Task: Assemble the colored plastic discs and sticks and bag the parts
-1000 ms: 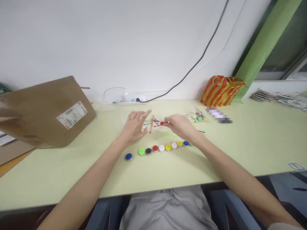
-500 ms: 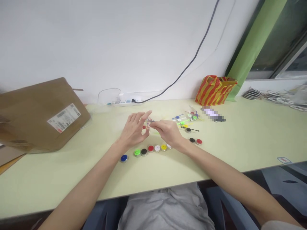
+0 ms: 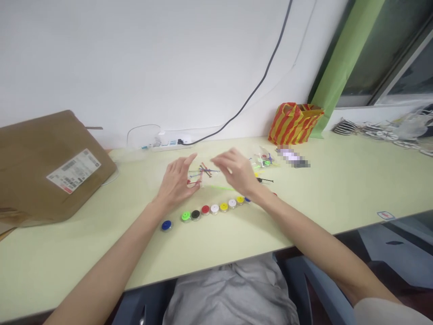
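My left hand (image 3: 176, 181) is curled around a small red disc with a thin red stick (image 3: 194, 182), partly hidden by the fingers. My right hand (image 3: 238, 171) hovers to its right, slightly blurred, fingers loosely bent and thumb apart, with nothing visible in them. Between the hands lie several thin coloured sticks (image 3: 205, 170), mostly red and dark blue, by clear plastic. A green stick (image 3: 221, 188) lies nearer me. In front runs a row of small round clear pots with coloured caps, among them a blue one (image 3: 166, 225), a green one (image 3: 186, 216) and a red one (image 3: 205, 209).
Past my right hand are a black stick (image 3: 267, 180) and a clear bag of coloured pieces (image 3: 265, 160). A blurred-out phone-like object (image 3: 293, 156) and a striped bag (image 3: 294, 124) stand behind. A cardboard box (image 3: 50, 167) is at left, a power strip (image 3: 171, 142) along the wall.
My right hand has come away from the red stick, rising and opening. The left hand keeps the red piece. The view has shifted slightly to the right.
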Available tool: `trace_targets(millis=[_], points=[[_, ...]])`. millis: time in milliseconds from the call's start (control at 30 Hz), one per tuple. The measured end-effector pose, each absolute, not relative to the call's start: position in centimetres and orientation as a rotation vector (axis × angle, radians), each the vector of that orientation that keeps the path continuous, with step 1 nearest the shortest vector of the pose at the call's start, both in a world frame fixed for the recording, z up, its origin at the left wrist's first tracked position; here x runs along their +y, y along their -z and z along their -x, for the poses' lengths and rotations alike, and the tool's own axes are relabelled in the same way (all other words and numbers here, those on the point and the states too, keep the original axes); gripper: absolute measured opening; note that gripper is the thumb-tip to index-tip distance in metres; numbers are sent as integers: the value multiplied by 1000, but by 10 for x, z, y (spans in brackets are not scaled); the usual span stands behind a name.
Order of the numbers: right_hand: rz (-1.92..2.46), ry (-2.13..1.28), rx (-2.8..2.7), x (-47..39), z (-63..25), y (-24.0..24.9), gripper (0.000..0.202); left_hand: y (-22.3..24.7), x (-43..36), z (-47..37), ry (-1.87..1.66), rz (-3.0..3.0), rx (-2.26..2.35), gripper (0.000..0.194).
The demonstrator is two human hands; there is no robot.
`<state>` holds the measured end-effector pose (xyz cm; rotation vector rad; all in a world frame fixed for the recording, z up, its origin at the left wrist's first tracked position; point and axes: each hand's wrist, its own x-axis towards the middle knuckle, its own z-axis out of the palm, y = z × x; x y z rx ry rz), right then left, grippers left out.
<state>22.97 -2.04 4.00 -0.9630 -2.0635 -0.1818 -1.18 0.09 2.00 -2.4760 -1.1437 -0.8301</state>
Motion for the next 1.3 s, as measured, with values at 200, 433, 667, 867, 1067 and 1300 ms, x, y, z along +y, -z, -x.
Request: trace_targets(millis=[200,433,667,867,1067,1300], points=[[1819,-129,-2277,-17,-318,-86,9,-26,6,20,782,2341,-1207,71],[2197,-623,-2450,9,-357,-70,12,-22,7,18,745,2381,-1227,72],[2008,-736,-2523,3,-355,-75,9,-19,8,16,724,2412,-1197,72],[1517,-661,-2483,-19,-341,-95,26,-18,4,10,695,2456,-1200,74],[1215,-189,-2303,-18,-295,-73,19,-16,3,8,750,2499,-1187,77],[962,340,-2269,-10,-265,-39,26,-12,3,7,888,2528,-1191,88]])
